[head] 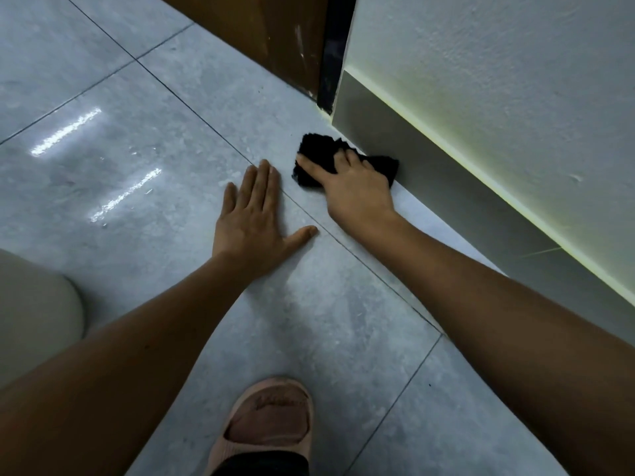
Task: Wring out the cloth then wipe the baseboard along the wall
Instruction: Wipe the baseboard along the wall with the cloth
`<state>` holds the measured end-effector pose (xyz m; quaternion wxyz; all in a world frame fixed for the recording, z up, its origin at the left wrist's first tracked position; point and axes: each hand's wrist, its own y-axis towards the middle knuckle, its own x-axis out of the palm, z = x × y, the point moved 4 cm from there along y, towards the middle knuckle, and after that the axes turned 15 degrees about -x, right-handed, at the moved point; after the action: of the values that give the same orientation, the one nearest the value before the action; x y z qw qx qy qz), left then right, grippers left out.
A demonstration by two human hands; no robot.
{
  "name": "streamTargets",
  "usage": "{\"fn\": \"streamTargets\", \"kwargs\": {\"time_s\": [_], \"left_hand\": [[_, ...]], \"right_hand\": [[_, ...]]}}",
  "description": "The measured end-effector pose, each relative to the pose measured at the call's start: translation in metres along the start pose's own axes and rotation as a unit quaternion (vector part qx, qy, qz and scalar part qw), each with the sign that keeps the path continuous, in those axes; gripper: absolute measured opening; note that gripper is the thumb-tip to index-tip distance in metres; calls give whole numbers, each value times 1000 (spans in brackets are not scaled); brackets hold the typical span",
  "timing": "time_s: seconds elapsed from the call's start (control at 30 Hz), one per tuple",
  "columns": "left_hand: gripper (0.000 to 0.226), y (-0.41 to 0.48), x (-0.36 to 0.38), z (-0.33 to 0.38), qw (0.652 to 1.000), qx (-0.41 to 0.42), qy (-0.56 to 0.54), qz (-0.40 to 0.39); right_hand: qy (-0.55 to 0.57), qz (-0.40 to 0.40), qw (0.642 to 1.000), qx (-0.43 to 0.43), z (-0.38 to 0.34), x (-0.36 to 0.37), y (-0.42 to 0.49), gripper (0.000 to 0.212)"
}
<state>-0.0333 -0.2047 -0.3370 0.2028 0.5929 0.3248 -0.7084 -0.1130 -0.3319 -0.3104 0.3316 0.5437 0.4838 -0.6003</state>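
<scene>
2 hands share it: right hand (355, 192), fingers pressing the crumpled black fuzzy cloth (318, 156), should sweep it flush along the grey baseboard (446, 187) while the left hand (256, 218), splayed flat and empty beside that baseboard, braces.

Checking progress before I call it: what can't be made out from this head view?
- Cloth: the part under the right hand is hidden; dampness unreadable.
- Baseboard: cut off at the right edge; the strip behind the cloth is covered; dirt too dim to judge.
- Left hand: palm flat on the floor, underside hidden.
</scene>
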Motion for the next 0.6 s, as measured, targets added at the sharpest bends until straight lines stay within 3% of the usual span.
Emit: {"fn": "streamTargets", "kwargs": {"time_s": [0.13, 0.23, 0.33, 0.43, 0.6], "left_hand": [[102, -1, 2, 0, 1000, -1, -11, 6], [92, -3, 5, 4, 999, 33, -23, 10], [82, -9, 6, 14, 998, 62, -30, 13], [76, -15, 9, 24, 998, 36, -58, 11], [75, -20, 12, 35, 996, 62, -59, 12]], "right_hand": [[-14, 66, 997, 26, 6, 22, -68, 67], [-21, 64, 997, 38, 8, 34, -106, 70], [-24, 34, 999, 34, 11, 21, -94, 70], [9, -8, 997, 72, 16, 16, -66, 70], [7, 21, 997, 73, 12, 20, -81, 70]]}}
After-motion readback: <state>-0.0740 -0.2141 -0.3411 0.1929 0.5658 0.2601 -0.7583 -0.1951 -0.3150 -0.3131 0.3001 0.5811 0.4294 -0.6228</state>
